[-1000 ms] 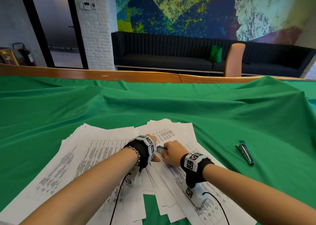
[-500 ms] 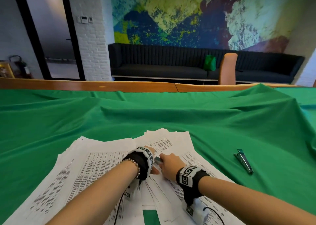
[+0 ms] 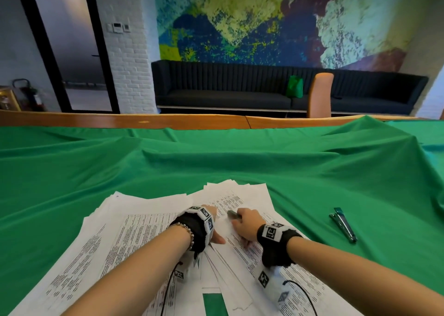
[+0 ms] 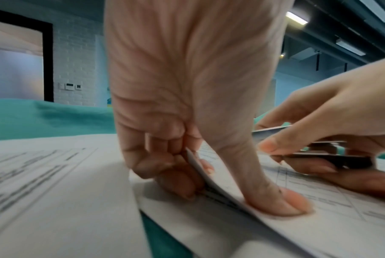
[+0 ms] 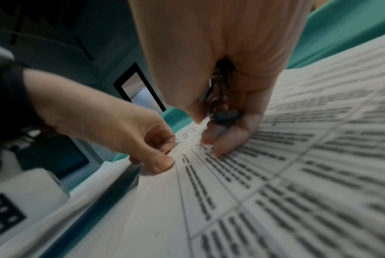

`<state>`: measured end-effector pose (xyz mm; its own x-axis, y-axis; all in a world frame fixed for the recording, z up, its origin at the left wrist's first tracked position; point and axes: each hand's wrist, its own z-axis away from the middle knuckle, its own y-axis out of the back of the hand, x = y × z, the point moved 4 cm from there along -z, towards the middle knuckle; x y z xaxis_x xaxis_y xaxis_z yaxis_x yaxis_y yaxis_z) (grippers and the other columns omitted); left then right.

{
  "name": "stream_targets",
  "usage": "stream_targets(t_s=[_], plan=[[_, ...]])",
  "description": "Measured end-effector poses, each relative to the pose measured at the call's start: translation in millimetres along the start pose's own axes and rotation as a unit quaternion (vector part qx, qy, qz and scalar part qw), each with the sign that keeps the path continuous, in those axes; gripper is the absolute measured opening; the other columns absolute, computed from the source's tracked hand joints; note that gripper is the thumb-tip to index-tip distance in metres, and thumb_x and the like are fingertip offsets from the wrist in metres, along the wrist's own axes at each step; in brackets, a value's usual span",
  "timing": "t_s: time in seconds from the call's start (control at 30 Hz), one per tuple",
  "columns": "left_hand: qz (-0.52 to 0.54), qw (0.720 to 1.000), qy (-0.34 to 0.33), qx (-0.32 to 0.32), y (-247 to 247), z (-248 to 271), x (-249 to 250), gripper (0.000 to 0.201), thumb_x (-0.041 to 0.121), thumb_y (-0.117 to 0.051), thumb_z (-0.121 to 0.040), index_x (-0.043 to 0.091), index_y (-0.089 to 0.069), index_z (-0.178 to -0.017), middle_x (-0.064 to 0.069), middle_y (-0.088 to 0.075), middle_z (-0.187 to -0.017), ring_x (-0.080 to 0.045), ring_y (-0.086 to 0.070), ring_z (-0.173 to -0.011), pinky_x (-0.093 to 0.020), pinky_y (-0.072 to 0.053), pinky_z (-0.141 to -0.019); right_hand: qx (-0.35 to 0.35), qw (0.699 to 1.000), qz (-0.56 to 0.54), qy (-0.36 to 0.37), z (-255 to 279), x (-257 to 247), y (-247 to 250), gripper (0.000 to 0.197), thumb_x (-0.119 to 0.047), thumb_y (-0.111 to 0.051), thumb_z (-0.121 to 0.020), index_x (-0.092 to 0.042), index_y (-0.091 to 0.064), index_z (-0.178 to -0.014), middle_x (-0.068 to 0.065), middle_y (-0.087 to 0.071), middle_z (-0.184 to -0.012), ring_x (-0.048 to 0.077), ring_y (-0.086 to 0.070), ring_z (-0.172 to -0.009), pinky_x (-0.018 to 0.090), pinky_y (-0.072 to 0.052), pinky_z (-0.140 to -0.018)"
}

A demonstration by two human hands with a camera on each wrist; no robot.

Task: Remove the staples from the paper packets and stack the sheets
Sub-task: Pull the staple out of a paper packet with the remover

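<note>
Paper packet [image 3: 242, 222] lies on top of a fanned spread of printed sheets [image 3: 125, 238] near the front edge of the green cloth [image 3: 216, 161], its upper corner between the two hands. At that corner the left hand [image 3: 211, 222] pinches the edge of the packet, thumb pressed flat on the top sheet and curled fingers tucked under the lifted edge, as the left wrist view shows. Just beside it the right hand [image 3: 247, 224] grips a staple remover [image 3: 234, 215], a slim metal tool with a dark tip, fingers wrapped closed around it and the lower fingertips resting on the page. The staple itself is too small and blurred to make out, so whether the tool has caught it cannot be told. From here the likely trouble is tearing: if the tool levers up before its tip sits fully under the staple, or if the left pinch lets the corner lift with it, the paper could rip around the holes. A slipping tip could also jab the left thumb, which sits very near. Off to the right on the cloth, well apart from the papers, lies a second metal tool [image 3: 342, 223].
</note>
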<state>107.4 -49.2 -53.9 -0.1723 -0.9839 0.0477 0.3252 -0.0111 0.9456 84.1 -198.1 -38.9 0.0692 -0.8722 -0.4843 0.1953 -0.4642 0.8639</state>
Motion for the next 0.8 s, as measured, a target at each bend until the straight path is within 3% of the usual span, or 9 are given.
stream_targets(t_s=[0.1,0.17,0.23,0.3,0.43,0.57,0.7,0.8], plan=[[0.041,0.999,-0.015,-0.027,2.6,-2.4,-5.8,0.089,0.078,-0.078,-0.036,0.019,-0.052,-0.097,0.000,-0.069,-0.097,-0.023,-0.067,-0.083,-0.038,-0.057,-0.078,-0.041,0.998,-0.031,0.032,10.3,8.5,3.5,0.017,-0.033,-0.050,-0.096,-0.019,-0.058,-0.098,0.001,-0.062,-0.082,0.019,-0.065,-0.067,0.020,-0.049,-0.048],[0.048,0.998,-0.012,-0.044,4.6,-4.8,-9.6,0.080,0.075,-0.081,-0.031,0.018,-0.056,-0.082,0.003,-0.072,-0.079,-0.017,-0.068,-0.070,-0.035,-0.059,-0.070,-0.064,0.995,0.012,0.077,15.4,8.4,2.7,0.020,-0.035,-0.054,-0.094,-0.018,-0.061,-0.103,0.001,-0.063,-0.087,0.017,-0.062,-0.069,0.021,-0.046,-0.056],[0.040,0.998,0.001,-0.047,6.7,-3.7,-11.6,0.068,0.065,-0.087,-0.039,0.015,-0.061,-0.077,0.009,-0.072,-0.069,-0.013,-0.068,-0.066,-0.033,-0.060,-0.066,-0.075,0.990,0.049,0.110,17.4,4.5,0.4,0.022,-0.035,-0.057,-0.092,-0.018,-0.063,-0.104,0.004,-0.067,-0.094,0.021,-0.062,-0.079,0.028,-0.050,-0.068],[0.044,0.998,0.001,-0.042,8.4,-2.5,-9.9,0.063,0.059,-0.089,-0.042,0.016,-0.064,-0.080,0.009,-0.072,-0.068,-0.013,-0.070,-0.069,-0.036,-0.060,-0.068,-0.081,0.986,0.066,0.127,17.9,-0.6,-1.8,0.023,-0.035,-0.057,-0.092,-0.018,-0.064,-0.106,0.006,-0.069,-0.099,0.021,-0.061,-0.082,0.033,-0.053,-0.077],[0.064,0.997,0.001,-0.034,8.1,-1.3,-8.1,0.075,0.061,-0.088,-0.039,0.013,-0.062,-0.090,0.003,-0.073,-0.077,-0.018,-0.072,-0.071,-0.041,-0.061,-0.070,-0.061,0.986,0.076,0.135,17.5,-7.3,-2.1,0.022,-0.032,-0.056,-0.091,-0.016,-0.066,-0.103,0.005,-0.066,-0.091,0.021,-0.057,-0.080,0.027,-0.044,-0.071],[0.053,0.998,-0.003,-0.030,1.4,-9.3,-12.0,0.077,0.069,-0.084,-0.035,0.016,-0.061,-0.085,0.004,-0.071,-0.074,-0.020,-0.071,-0.070,-0.044,-0.061,-0.066,-0.053,0.985,0.100,0.127,18.9,-12.3,-1.9,0.023,-0.029,-0.055,-0.091,-0.012,-0.067,-0.099,0.008,-0.066,-0.089,0.024,-0.058,-0.079,0.029,-0.046,-0.069],[0.023,0.999,-0.021,-0.024,8.2,-1.8,-9.1,0.069,0.069,-0.082,-0.041,0.021,-0.057,-0.084,0.006,-0.071,-0.077,-0.019,-0.069,-0.074,-0.035,-0.060,-0.067,-0.044,0.981,0.130,0.140,19.3,-17.3,-4.4,0.021,-0.030,-0.050,-0.092,-0.013,-0.061,-0.088,0.004,-0.056,-0.080,0.028,-0.056,-0.076,0.029,-0.042,-0.066],[0.019,0.999,-0.034,-0.023,9.1,-1.1,-8.2,0.062,0.066,-0.083,-0.045,0.021,-0.058,-0.078,0.008,-0.069,-0.073,-0.017,-0.069,-0.073,-0.030,-0.057,-0.063,-0.038,0.977,0.151,0.143,16.7,-17.8,-9.3,0.018,-0.030,-0.047,-0.093,-0.014,-0.057,-0.089,0.009,-0.057,-0.085,0.028,-0.051,-0.077,0.029,-0.041,-0.068]])
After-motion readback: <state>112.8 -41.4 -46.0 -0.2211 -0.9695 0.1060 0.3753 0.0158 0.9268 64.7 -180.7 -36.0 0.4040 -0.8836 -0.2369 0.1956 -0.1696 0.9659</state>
